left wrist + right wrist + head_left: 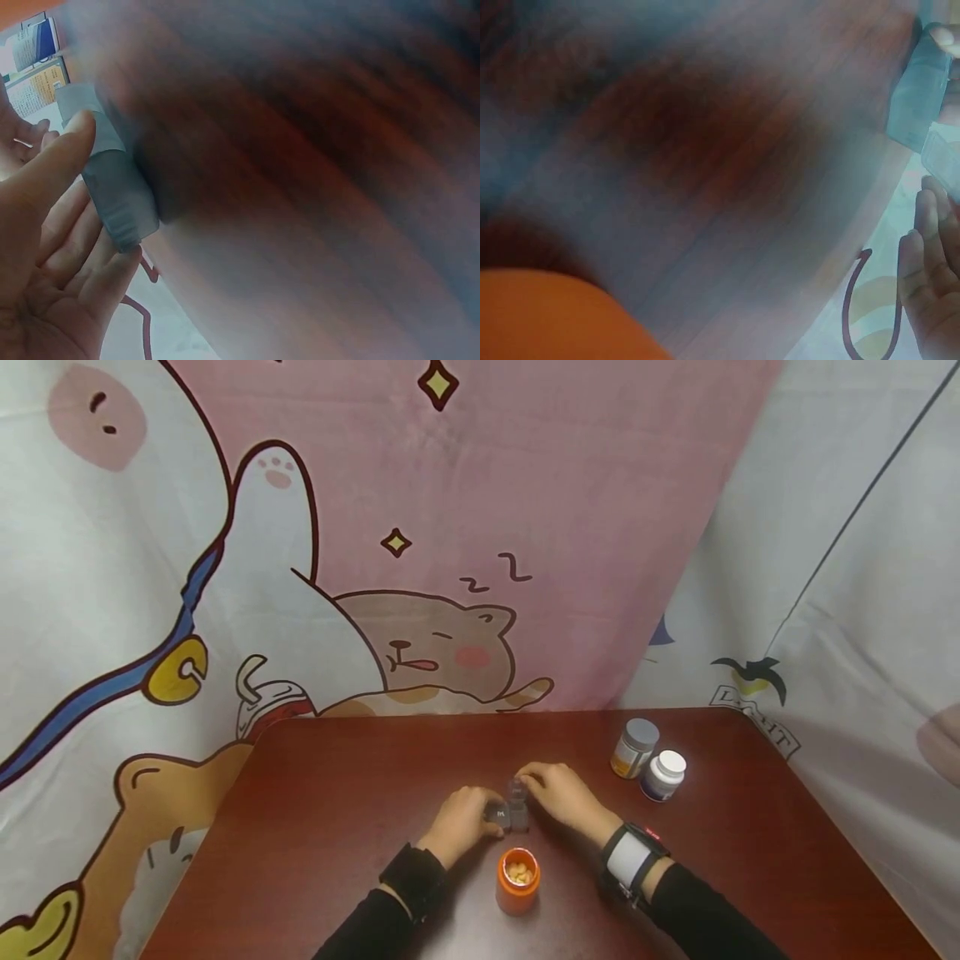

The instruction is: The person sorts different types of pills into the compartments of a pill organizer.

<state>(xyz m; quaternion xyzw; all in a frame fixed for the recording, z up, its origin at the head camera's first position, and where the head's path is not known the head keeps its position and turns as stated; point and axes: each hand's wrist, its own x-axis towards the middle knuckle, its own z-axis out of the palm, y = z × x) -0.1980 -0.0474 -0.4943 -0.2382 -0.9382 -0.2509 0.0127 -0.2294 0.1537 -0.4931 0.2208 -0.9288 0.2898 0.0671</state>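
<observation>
My left hand (459, 822) grips a small grey translucent pill organizer (517, 817) near the middle of the table. In the left wrist view, the thumb lies on one side of the organizer (124, 195) and the fingers on the other. One clear lid (516, 788) stands raised at its far end. My right hand (562, 792) has its fingertips right at that lid; the right wrist view shows its fingers extended beside the lid (941, 159). Just in front of the organizer stands an uncapped orange bottle (517, 900) holding pale yellow tablets (518, 872).
Two capped bottles stand at the back right: one with a grey lid (636, 747), one white (663, 776). The dark red table (360, 777) ends at a printed cloth backdrop (585, 527). The orange bottle stands between my forearms.
</observation>
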